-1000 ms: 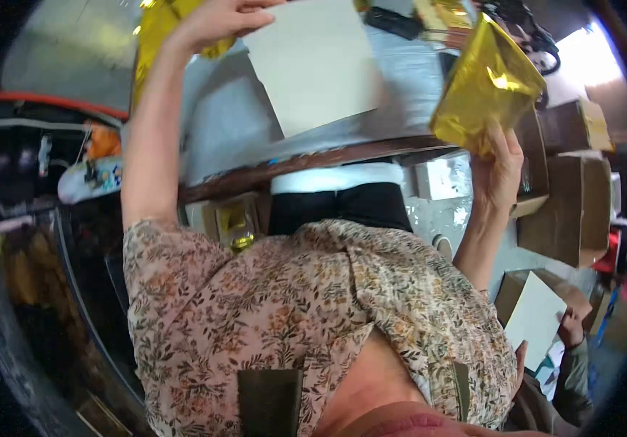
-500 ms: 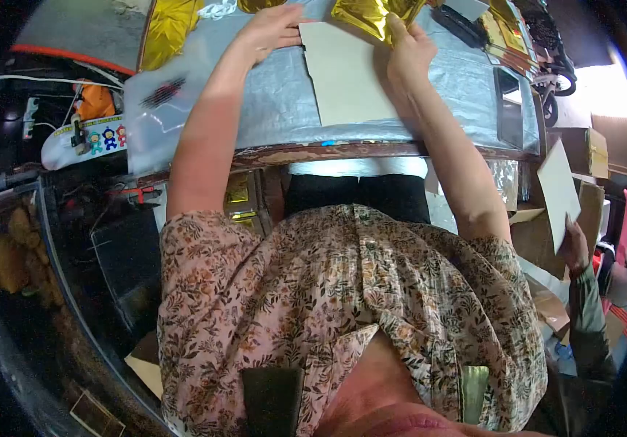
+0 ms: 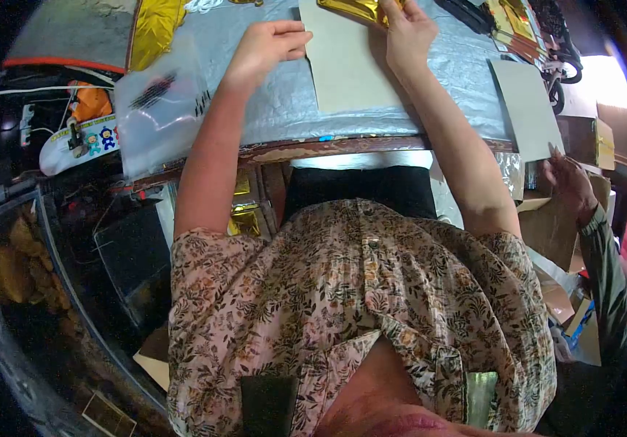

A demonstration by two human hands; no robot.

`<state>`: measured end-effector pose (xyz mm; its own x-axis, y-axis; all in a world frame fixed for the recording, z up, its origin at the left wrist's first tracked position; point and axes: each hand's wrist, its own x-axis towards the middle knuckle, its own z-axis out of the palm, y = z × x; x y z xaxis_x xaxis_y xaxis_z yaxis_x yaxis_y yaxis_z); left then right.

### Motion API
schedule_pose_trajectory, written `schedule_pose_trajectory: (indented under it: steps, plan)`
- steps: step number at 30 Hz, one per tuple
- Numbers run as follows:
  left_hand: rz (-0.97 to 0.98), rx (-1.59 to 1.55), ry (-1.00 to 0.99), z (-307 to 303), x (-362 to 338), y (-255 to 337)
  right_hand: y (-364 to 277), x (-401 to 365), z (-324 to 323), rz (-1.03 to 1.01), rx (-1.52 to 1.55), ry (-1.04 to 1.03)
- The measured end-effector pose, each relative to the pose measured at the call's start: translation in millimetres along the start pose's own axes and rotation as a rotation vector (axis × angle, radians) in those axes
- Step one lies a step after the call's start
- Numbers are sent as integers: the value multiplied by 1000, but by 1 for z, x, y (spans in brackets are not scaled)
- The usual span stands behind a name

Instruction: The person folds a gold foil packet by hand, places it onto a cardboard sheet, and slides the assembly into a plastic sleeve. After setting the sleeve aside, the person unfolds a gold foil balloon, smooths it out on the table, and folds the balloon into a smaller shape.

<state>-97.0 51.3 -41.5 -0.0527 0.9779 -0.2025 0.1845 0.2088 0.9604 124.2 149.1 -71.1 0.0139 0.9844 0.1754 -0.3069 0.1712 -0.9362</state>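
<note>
A cream-coloured board (image 3: pixel 353 69) lies flat on the silvery table cover (image 3: pixel 277 109). My left hand (image 3: pixel 273 45) is at the board's left edge, its fingers stretched out and slightly apart, with nothing held. At the top of the view my right hand (image 3: pixel 409 35) has its fingers closed on a shiny gold foil piece (image 3: pixel 361 9), which lies over the board's far part. The far end of the foil is cut off by the frame's top edge.
At the right, another person's hand (image 3: pixel 572 186) is beside a second board (image 3: pixel 528 109) on the table's right edge. Clear plastic sheets (image 3: pixel 160 116) lie at the left, with more gold foil (image 3: pixel 157 33) beyond. Cardboard boxes (image 3: pixel 554 226) stand at the lower right.
The other person's board has moved up onto the table's right edge. My left hand has come slightly nearer. The gold foil has shifted up and left, with my right hand still on it.
</note>
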Motion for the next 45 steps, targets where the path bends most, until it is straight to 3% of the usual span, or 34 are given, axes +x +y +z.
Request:
schedule_pose_trajectory:
  steps: [5, 8, 16, 24, 25, 27, 31, 36, 45]
  plan:
    - [-13, -13, 12, -8, -2, 8, 6, 2, 4, 65, 185, -74]
    - [-31, -54, 18, -7, -9, 8, 7, 3, 6, 123, 249, -11]
    - [15, -8, 43, -4, -7, 0, 13, 2, 0, 72, 195, -4]
    - [355, 343, 202, 11, -19, -7, 16, 8, -1, 79, 244, -39]
    - [352, 342, 201, 11, -19, -9, 20, 8, -5, 82, 244, -38]
    - [256, 48, 149, 10, -16, -12, 2, 1, 1, 96, 222, -24]
    - [101, 55, 155, 10, -19, -7, 2, 2, 3, 59, 236, -35]
    - [-9, -357, 130, 10, -28, -2, -1, 1, 3, 53, 209, -57]
    - [26, -94, -8, 1, -15, 0, 4, 3, 1, 92, 204, -35]
